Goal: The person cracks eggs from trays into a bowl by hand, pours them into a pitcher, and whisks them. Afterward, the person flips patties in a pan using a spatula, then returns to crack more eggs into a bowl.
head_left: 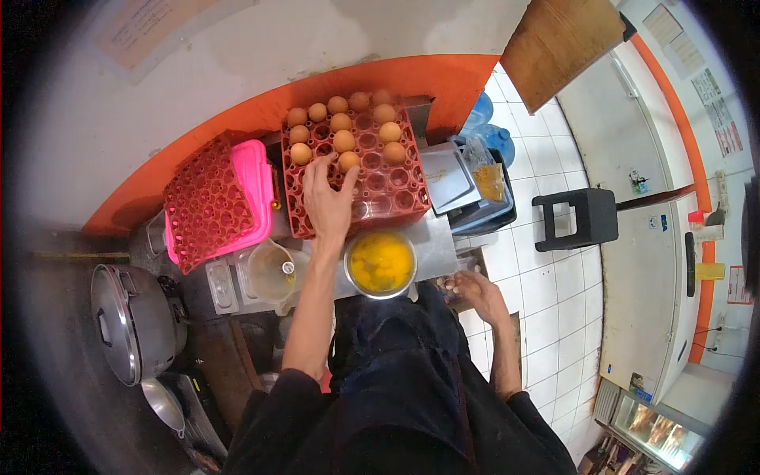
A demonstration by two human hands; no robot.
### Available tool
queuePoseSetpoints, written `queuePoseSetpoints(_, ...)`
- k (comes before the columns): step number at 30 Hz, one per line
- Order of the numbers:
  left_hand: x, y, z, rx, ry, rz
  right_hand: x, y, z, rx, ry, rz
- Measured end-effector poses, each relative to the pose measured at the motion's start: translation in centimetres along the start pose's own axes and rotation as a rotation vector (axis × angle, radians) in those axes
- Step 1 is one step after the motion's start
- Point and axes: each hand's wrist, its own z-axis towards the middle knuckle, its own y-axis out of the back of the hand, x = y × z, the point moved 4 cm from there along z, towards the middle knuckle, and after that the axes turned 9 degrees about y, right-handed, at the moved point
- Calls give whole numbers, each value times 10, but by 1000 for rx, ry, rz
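Note:
My left hand (328,198) reaches over the red egg tray (380,186), its thumb and fingers around a brown egg (348,162) at the front of the filled part. Several more brown eggs stand in rows toward the wall. Just in front of the tray, close to my body, is a metal bowl (381,264) with yolks and clear egg white. My right hand (473,290) is lower right, over a container of eggshells (448,286); its fingers are curled, and what they hold, if anything, is too small to make out.
An empty red tray (210,206) leans on a pink lid (255,182) at the left. Beside the bowl stands a plastic jug (269,273). A large pot (138,324) is far left. Rightward are a dark bin (495,218) and a black stool (590,219).

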Motion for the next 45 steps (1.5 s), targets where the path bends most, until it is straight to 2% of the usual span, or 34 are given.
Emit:
queuePoseSetpoints(2,15,-11,5,90,11,229,-1,-9,4,18,19,47)
queuePoseSetpoints(8,25,-26,9,175,54,152,15,-29,17,98,76,-74)
queuePoseSetpoints(12,33,-24,13,219,77,114,28,-41,25,104,8,40)
queuePoseSetpoints(14,41,-20,11,394,435,-298,37,-45,30,61,-13,94)
queuePoseSetpoints(15,37,-14,6,396,436,-298,39,-47,31,5,-66,349)
queuePoseSetpoints(16,33,-9,-6,455,532,-644,40,-51,31,-52,-125,604)
queuePoseSetpoints(17,28,-1,-19,505,624,-993,39,-57,32,-52,-132,604)
queuePoseSetpoints(19,9,13,-57,625,759,-1164,41,-70,41,-112,-17,1120)
queuePoseSetpoints(20,12,16,-80,671,777,-1123,58,-72,40,-110,-25,1119)
queuePoseSetpoints(22,25,14,-119,712,799,-1083,117,-60,38,-92,158,642)
queuePoseSetpoints(23,31,13,-137,703,830,-1019,123,-61,40,-86,153,640)
queuePoseSetpoints(25,47,5,-162,684,862,-959,136,-57,46,-138,311,380)
queuePoseSetpoints(26,56,1,-172,660,892,-960,139,-60,49,-128,309,378)
queuePoseSetpoints(28,59,1,-182,620,939,-942,144,-60,53,-297,314,401)
queuePoseSetpoints(29,59,-2,-185,610,940,-945,141,-65,55,-289,318,398)
queuePoseSetpoints(31,50,-5,-185,632,928,-872,140,-87,60,-16,324,162)
queuePoseSetpoints(32,47,-4,-184,610,928,-815,144,-94,59,10,468,42)
queuePoseSetpoints(35,75,-14,-195,594,931,-879,141,-94,67,-5,405,121)
queuePoseSetpoints(39,74,-10,-192,605,975,-947,134,-95,66,-87,302,196)
queuePoseSetpoints(41,75,-12,-193,606,1007,-822,128,-111,66,27,503,30)
queuePoseSetpoints(42,78,-13,-195,609,1006,-823,130,-108,65,24,502,28)
queuePoseSetpoints(44,85,-15,-195,576,1001,-914,129,-102,69,46,354,122)
queuePoseSetpoints(45,85,-12,-194,577,1006,-913,130,-100,68,48,350,123)
